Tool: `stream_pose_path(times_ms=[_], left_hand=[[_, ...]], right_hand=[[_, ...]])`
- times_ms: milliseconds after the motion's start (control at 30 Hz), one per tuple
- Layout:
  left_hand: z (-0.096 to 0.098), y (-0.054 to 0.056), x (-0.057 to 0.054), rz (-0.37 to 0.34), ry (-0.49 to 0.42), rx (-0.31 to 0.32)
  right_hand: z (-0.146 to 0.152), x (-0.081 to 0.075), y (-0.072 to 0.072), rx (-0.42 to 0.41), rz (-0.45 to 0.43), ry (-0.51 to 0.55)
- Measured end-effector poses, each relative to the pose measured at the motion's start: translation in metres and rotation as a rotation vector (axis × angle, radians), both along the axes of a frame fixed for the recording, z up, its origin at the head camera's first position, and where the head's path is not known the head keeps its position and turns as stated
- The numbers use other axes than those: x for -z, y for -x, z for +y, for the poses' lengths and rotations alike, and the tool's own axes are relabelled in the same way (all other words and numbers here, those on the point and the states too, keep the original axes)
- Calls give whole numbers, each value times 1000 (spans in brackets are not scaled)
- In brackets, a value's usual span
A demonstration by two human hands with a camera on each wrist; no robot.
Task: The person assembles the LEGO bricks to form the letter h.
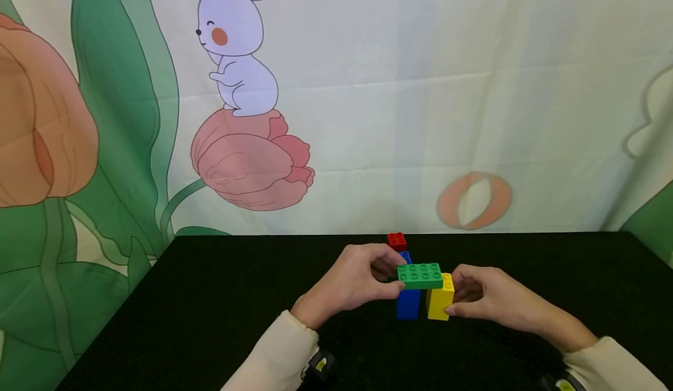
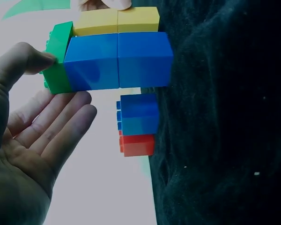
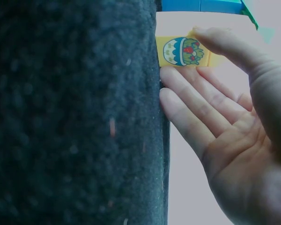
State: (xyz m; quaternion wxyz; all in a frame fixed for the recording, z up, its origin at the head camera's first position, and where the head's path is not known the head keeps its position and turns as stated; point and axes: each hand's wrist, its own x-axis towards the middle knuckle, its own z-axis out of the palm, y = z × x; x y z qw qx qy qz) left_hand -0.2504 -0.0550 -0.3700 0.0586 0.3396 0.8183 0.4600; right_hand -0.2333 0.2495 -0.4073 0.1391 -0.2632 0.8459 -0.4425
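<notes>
In the head view my left hand [image 1: 363,275] pinches the left end of a green toy building brick [image 1: 419,277]. Under that brick stands a stack of two blue bricks [image 2: 93,63], upright on the black table. My right hand [image 1: 496,297] pinches a yellow brick stack [image 1: 440,304] between thumb and fingers, just right of the blue one. The green brick's right end overlaps the yellow stack's top in the head view. One yellow brick carries a printed picture [image 3: 183,51], visible in the right wrist view.
Behind the blue stack are another blue brick [image 2: 139,115] and a red brick [image 1: 396,241], side by side in the left wrist view. A black cloth [image 1: 236,321] covers the table. Along its back edge hangs a pale curtain [image 1: 378,116] with a rabbit and tulips.
</notes>
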Motion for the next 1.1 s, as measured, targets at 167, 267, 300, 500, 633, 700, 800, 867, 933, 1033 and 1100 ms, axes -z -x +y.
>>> stream_pose_path(times_ms=[167,267,300,500,633,700,800,867,933,1033,1100], left_hand=[[-2,1,5,-29,-33,11],[-2,2,7,-39,-29,15],[-2,2,7,-42,-27,15],[-2,1,8,-34,-20,9],[-2,1,8,-26,-16,13],[-1,1,7,-26,-12,13],[-1,1,7,-31,-12,16],[-1,1,7,-35,-16,19],[-1,1,7,-38,-22,23],[-1,1,7,-44,-32,27],[-1,2,7,-52,-39,28]], right_hand=[[-1,1,0,-2,-5,1],[-1,0,0,-1,-5,-1],[-1,0,0,-1,-5,-2],[-3,-2,-1,-7,-6,-7],[-4,-6,-2,7,2,-28],[-4,-9,-4,34,16,-39],[-8,-15,-9,92,54,-4],[-11,-18,-13,128,110,45],[-15,-22,-16,151,169,92],[-19,-25,-19,167,236,121],[-21,-27,-19,172,245,124]])
